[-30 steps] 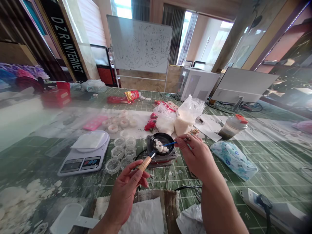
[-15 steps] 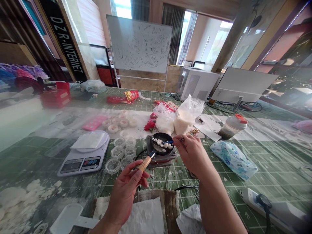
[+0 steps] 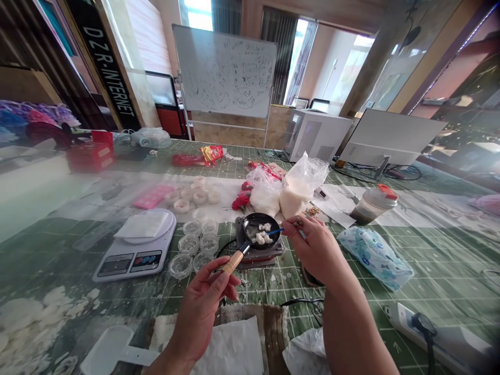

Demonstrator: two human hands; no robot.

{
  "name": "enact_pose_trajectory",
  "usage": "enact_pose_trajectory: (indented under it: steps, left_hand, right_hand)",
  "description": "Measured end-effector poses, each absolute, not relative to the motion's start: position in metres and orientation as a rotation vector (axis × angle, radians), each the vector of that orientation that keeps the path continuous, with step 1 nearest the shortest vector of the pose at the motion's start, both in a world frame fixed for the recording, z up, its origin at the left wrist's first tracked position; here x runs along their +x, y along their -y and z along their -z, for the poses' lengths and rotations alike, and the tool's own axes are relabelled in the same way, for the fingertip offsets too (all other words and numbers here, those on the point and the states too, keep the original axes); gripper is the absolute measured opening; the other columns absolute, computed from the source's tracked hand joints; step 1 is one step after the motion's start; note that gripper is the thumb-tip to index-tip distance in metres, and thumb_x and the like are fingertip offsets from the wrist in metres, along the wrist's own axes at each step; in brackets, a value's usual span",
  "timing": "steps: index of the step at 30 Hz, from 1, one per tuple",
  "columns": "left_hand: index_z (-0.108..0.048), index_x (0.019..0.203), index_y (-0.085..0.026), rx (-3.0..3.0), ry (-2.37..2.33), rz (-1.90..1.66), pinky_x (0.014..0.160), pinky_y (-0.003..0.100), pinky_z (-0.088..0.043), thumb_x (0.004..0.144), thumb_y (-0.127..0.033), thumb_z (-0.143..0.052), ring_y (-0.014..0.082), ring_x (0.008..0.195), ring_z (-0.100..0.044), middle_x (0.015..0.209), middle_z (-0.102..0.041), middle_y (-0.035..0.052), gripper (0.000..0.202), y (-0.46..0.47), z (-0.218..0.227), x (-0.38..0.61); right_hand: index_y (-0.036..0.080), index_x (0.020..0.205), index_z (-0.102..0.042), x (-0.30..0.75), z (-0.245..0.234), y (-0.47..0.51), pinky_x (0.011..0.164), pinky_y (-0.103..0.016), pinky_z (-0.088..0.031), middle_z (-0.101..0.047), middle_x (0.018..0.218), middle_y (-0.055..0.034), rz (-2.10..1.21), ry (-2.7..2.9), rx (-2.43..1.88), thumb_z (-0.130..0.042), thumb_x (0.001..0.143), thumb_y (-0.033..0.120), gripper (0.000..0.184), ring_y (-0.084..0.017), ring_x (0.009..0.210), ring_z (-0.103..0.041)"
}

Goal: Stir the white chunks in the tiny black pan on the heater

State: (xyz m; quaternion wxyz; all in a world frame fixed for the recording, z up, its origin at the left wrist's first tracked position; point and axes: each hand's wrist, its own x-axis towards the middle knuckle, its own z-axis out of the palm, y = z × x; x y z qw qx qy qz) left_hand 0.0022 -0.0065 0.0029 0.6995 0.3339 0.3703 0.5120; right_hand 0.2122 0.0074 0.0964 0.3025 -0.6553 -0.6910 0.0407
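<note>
The table (image 3: 429, 250), covered by a green gridded mat, fills the lower two thirds of the frame. At its centre a small black pan (image 3: 261, 232) sits on a little grey heater plate (image 3: 261, 252), and the step in hand looks like stirring white lumps (image 3: 261, 237) as they warm in that pan. The left hand (image 3: 203, 307), low and just left of centre, has its fingers clamped on the pan's wooden handle (image 3: 232, 262). The right hand (image 3: 318, 250), right of centre, pinches a thin blue stirring stick (image 3: 275, 231) between closed fingers, its tip down among the lumps. Judging from this, the next move calls for a steady hold on the handle, so the light pan does not slide off the plate, and for short strokes that keep the lumps inside the rim.

Of the containers, the largest are two clear plastic bags (image 3: 291, 192) just behind the pan, each part full of white granules. To the right stands a bottle with an orange lid (image 3: 373, 204) holding something dark. Left of the pan, small clear cups (image 3: 199, 242) cluster beside a white kitchen scale (image 3: 136, 245); they look empty. Farther back, several small white-filled cups (image 3: 195, 197) lie near a pink tray (image 3: 152, 196).
</note>
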Motion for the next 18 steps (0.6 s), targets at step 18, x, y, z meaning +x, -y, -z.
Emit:
enact_pose_trajectory:
  steps: [18]
  left_hand:
    - [-0.06,0.105,-0.018,0.733,-0.826,-1.144,0.06,0.026,-0.046,0.076,-0.031,-0.066,0.012,0.058,-0.058,0.072,-0.068,0.004,0.032,0.008,-0.003,0.003]
  right_hand:
    - [0.023,0.09,-0.062,0.211,-0.091,-0.014,0.081,-0.035,-0.034,-0.066,0.079,-0.0015,-0.073,1.834,-1.753,-0.041,0.09,0.032,0.023,-0.019,0.081,-0.055]
